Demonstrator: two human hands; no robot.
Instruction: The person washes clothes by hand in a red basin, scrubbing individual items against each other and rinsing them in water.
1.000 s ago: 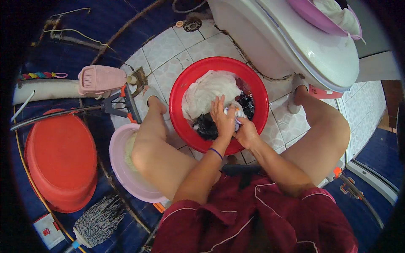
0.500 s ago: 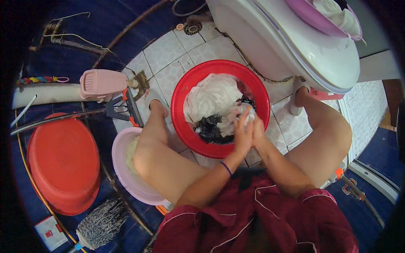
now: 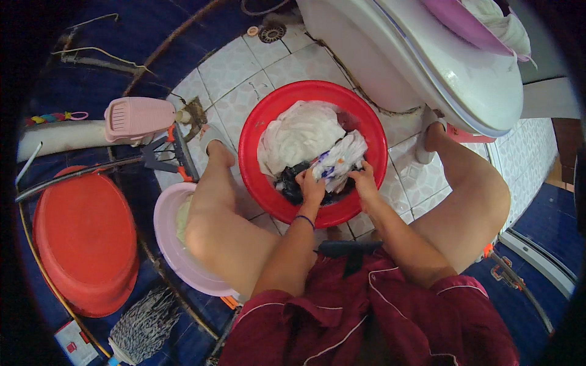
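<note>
Inside a red basin (image 3: 247, 152), we see a white cloth with purple and orange marks (image 3: 342, 160), bunched toward its near right side. Our left hand (image 3: 312, 186) grips the cloth's left edge; our right hand (image 3: 365, 179) pinches its right edge, the two held apart. A wet, slick edge could slide from our fingertips. Dark cloth (image 3: 292, 182) lies against it and a larger white cloth (image 3: 305, 135), so loose dye could stain both. Hard rubbing might splash the pale floor tiles (image 3: 308, 66) around the basin, making them slippery. Right of and beyond the basin stands a white toilet (image 3: 473, 79); left, a lilac tub (image 3: 166, 227) and, farther off, a red tub (image 3: 85, 235).
</note>
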